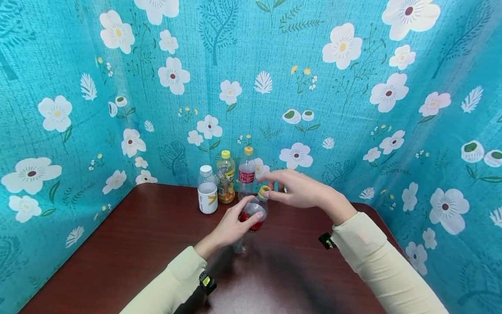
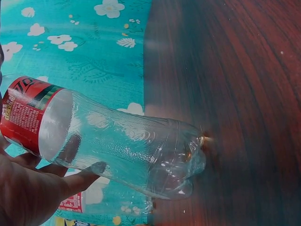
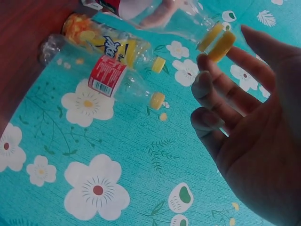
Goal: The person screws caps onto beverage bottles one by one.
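Observation:
My left hand [image 1: 231, 224] grips a clear plastic bottle [image 2: 117, 136] round its red label [image 2: 28, 117]. The bottle leans, its base low over the table; whether it touches is unclear. At its neck a yellow cap [image 3: 222, 46] sits slightly apart from a yellow ring [image 3: 209, 36]. Around the cap my right hand [image 1: 300, 188] hovers with loosely bent, spread fingers. In the right wrist view its thumb stands off the cap, and the index fingertip is partly hidden behind it.
Behind stand a white-capped bottle [image 1: 207, 192] with a white label, a yellow-capped bottle [image 1: 225, 179] with a yellow label, and a clear bottle [image 1: 247, 168] with a red label. The dark wooden table [image 1: 157, 244] meets a blue floral curtain [image 1: 251, 78].

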A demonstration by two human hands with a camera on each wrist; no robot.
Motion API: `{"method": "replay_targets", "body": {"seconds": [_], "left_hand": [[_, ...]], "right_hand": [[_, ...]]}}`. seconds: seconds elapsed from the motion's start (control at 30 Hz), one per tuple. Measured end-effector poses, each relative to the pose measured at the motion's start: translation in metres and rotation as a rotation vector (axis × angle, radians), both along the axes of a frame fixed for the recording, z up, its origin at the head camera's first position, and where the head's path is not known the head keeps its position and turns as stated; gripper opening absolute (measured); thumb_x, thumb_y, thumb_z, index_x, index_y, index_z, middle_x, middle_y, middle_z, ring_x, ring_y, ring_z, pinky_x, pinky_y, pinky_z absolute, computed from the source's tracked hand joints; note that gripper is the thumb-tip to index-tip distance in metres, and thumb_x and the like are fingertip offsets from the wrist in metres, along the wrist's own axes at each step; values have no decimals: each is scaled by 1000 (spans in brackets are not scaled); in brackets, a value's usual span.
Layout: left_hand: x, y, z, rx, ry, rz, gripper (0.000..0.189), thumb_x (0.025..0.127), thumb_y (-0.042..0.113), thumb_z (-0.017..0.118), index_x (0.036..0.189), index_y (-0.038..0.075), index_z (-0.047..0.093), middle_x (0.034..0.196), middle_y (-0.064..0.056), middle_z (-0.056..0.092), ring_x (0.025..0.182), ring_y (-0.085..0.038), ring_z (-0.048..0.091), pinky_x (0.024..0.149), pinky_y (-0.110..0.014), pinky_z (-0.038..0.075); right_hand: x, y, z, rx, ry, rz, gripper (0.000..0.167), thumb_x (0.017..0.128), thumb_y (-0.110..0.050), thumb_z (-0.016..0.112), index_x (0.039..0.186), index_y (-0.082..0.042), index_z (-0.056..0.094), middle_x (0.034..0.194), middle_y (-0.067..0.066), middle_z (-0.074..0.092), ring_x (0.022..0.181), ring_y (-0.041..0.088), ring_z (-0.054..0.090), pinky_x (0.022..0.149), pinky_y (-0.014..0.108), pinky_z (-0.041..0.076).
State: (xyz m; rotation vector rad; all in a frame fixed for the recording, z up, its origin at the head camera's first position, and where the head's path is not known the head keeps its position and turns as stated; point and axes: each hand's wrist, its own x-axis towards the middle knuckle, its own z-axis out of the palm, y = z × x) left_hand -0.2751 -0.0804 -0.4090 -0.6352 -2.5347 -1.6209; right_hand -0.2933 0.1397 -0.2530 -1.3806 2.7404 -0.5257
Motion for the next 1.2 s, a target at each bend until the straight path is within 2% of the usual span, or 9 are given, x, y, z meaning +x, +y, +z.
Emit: {"method": "replay_targets", "body": {"seconds": [0.2, 0.4, 0.5, 0.63, 0.7, 0.8, 0.93, 1.07, 1.2], "left_hand": [[0, 0, 0, -9, -2, -7, 59, 98, 49, 66, 150, 28, 47, 134, -2, 62, 116, -19, 60, 97, -44, 53], [2, 0, 1, -1, 6, 1, 59, 98, 48, 67, 149, 28, 48, 135, -2, 62, 117, -20, 59, 99, -45, 52], [2, 0, 1, 9, 9, 7, 59, 98, 47, 66, 150, 27, 47, 136, -3, 61, 118, -21, 59, 99, -47, 52], [1, -1, 1, 3, 10, -2, 58, 99, 48, 65, 150, 26, 47, 136, -3, 61, 118, -21, 59, 100, -47, 52], [0, -1, 2, 2, 10, -5, 58, 99, 48, 65, 150, 26, 47, 136, -4, 61, 118, -21, 59, 99, -47, 52], [-1, -1, 2, 3, 8, -6, 58, 99, 47, 66, 150, 27, 47, 135, -4, 61, 118, -22, 59, 99, -47, 52], [-1, -1, 1, 4, -6, -8, 59, 99, 47, 65, 151, 26, 46, 137, -5, 61, 118, -23, 59, 98, -47, 53], [1, 0, 2, 3, -25, -10, 61, 98, 49, 66, 151, 25, 46, 138, -4, 60, 118, -22, 59, 99, -47, 53], [3, 1, 2, 4, -31, -7, 62, 97, 50, 67, 151, 27, 46, 138, -1, 60, 118, -20, 59, 100, -45, 52]], "right_hand": [[-1, -6, -8, -29, 92, -87, 17, 101, -35, 66, 100, -19, 73, 73, -10, 61, 63, 9, 55, 59, 32, 47], [-1, -9, -12, 5, 260, -227, 44, 104, -37, 60, 62, -23, 57, 52, -7, 40, 48, 11, 38, 48, 31, 33], [0, -6, -8, -1, 229, -219, 37, 105, -35, 58, 71, -22, 63, 54, -6, 43, 50, 11, 41, 50, 31, 35], [0, -3, -1, -27, 141, -129, 18, 105, -32, 60, 109, -18, 71, 74, -9, 59, 63, 11, 54, 59, 32, 45], [1, -2, 1, -13, 91, -71, 30, 104, -30, 61, 131, -18, 65, 89, -8, 64, 75, 11, 60, 67, 34, 50], [2, -2, 2, 26, 42, -6, 40, 102, -27, 64, 141, -17, 60, 108, -6, 66, 89, 10, 63, 79, 35, 54], [1, -3, -2, 31, 36, 14, 33, 99, -22, 70, 131, -16, 67, 117, -5, 68, 92, 10, 63, 82, 35, 56], [-1, -9, -9, -19, 60, -51, 13, 98, -26, 72, 104, -15, 72, 84, -6, 67, 71, 10, 58, 65, 31, 51], [-3, -14, -19, -29, 191, -193, 43, 101, -45, 63, 66, -19, 60, 53, -6, 46, 48, 12, 43, 48, 29, 35]]}}
